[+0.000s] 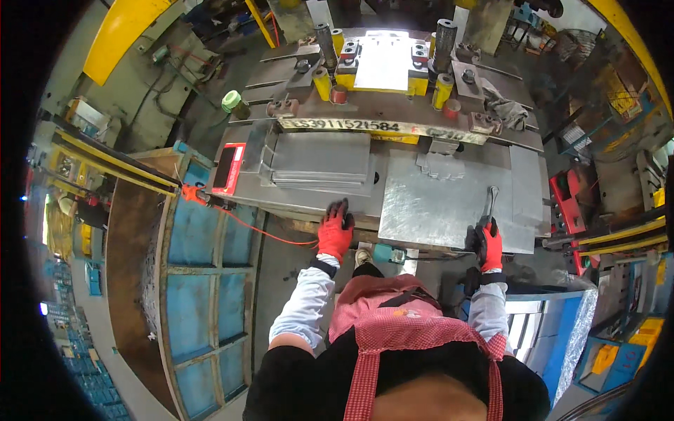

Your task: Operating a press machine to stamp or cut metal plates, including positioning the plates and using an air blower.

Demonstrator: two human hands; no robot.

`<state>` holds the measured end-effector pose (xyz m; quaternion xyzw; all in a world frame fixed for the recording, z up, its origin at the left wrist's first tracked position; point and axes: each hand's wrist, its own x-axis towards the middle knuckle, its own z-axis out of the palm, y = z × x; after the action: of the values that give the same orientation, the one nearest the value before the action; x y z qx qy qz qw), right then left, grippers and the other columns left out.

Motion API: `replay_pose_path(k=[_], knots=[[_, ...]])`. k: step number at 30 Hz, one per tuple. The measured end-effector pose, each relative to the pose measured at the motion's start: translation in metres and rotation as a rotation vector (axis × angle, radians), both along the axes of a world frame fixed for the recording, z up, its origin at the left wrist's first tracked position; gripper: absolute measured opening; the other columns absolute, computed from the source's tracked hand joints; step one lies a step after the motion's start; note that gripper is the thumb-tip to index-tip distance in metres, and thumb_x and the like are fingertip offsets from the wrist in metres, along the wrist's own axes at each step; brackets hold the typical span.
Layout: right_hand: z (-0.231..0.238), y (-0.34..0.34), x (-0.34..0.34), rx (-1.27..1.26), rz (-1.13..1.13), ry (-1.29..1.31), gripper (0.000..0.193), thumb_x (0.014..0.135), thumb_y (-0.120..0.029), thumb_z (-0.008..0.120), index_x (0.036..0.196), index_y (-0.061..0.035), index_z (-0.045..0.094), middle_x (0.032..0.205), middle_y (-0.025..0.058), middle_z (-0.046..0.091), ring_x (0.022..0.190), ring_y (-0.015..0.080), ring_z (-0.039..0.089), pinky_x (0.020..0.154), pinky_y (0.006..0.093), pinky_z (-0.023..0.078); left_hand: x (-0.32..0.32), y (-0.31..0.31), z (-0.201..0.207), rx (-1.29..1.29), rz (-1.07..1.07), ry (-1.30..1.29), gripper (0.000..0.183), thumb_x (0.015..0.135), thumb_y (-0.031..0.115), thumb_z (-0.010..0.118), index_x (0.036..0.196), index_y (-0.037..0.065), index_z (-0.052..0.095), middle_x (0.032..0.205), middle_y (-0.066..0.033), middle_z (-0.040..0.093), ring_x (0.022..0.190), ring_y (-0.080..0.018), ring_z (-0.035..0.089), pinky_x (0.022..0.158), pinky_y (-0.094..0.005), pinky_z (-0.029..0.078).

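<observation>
My left hand, in a red glove with dark fingertips, is at the front edge of the press table, fingers stretched forward and apart, holding nothing. Just beyond it lies a stack of grey metal sheets. My right hand, gloved the same way, is closed round the near end of a slim metal tool with a rounded far end; its exact kind is unclear. Beneath the tool is a wide, shiny metal plate. Small stepped metal pieces rest at the plate's far side.
A press die with upright posts carries a bright sheet. A red-framed dark panel and a green-lidded bottle stand left; a grey rag lies right. Blue-panelled framework and a blue cabinet flank me.
</observation>
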<state>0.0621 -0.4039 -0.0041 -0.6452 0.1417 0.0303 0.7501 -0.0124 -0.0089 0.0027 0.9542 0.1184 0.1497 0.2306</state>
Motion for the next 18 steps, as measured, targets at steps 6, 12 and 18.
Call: replay_pose_path(k=[6,12,18], knots=[[0.017,0.009,-0.006,0.173,0.024,0.089,0.019,0.081,-0.008,0.05,0.099,-0.0082,0.046,0.062,0.0011,0.047,0.046,0.0125,0.046,0.043,0.0276,0.04,0.012,0.009,-0.019,0.244,-0.021,0.314,0.054,0.073,0.022,0.053,0.125,0.018,0.041,0.131,-0.0097,0.038,0.125,-0.0323,0.028,0.094,-0.0495,0.028],[0.022,0.009,-0.004,0.134,-0.007,0.074,0.011,0.081,-0.007,0.05,0.088,-0.0085,0.041,0.058,0.0018,0.044,0.044,0.0123,0.042,0.04,0.0262,0.036,0.022,0.01,-0.001,0.133,-0.009,0.47,0.047,0.078,0.029,0.053,0.122,0.016,0.044,0.134,-0.0099,0.034,0.126,-0.0307,0.027,0.098,-0.0432,0.029],[0.03,0.011,-0.007,0.217,0.034,0.082,0.013,0.081,-0.007,0.05,0.085,-0.0096,0.038,0.056,0.0011,0.041,0.043,0.0117,0.041,0.04,0.0259,0.033,0.023,0.017,-0.013,0.051,-0.007,0.491,0.047,0.078,0.029,0.051,0.124,0.022,0.042,0.139,-0.0038,0.028,0.13,-0.0271,0.021,0.101,-0.0435,0.023]])
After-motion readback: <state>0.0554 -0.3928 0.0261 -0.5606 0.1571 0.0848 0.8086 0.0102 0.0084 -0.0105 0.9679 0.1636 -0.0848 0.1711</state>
